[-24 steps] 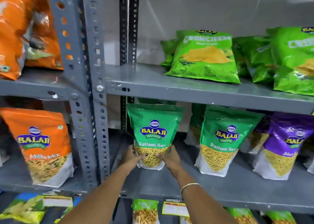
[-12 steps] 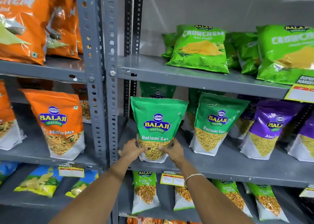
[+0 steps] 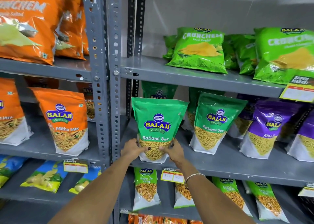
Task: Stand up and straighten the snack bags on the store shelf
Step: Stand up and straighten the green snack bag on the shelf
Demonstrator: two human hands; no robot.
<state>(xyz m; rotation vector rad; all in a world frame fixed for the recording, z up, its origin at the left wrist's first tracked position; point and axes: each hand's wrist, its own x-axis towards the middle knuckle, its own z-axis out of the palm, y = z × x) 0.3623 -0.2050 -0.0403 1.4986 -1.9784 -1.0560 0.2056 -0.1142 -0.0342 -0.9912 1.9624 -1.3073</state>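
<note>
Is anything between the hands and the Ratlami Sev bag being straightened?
No. The left hand and right hand already grip the lower corners of the front Ratlami Sev bag, nothing between them.

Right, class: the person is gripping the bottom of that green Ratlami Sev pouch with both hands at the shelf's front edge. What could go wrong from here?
1. The green Ratlami Sev pouch stands at the grey metal shelf's front edge; released carelessly, it might tip forward and fall.
2. The left hand and right hand grip only its base, so the tall top could lean back onto the second green pouch behind.
</note>
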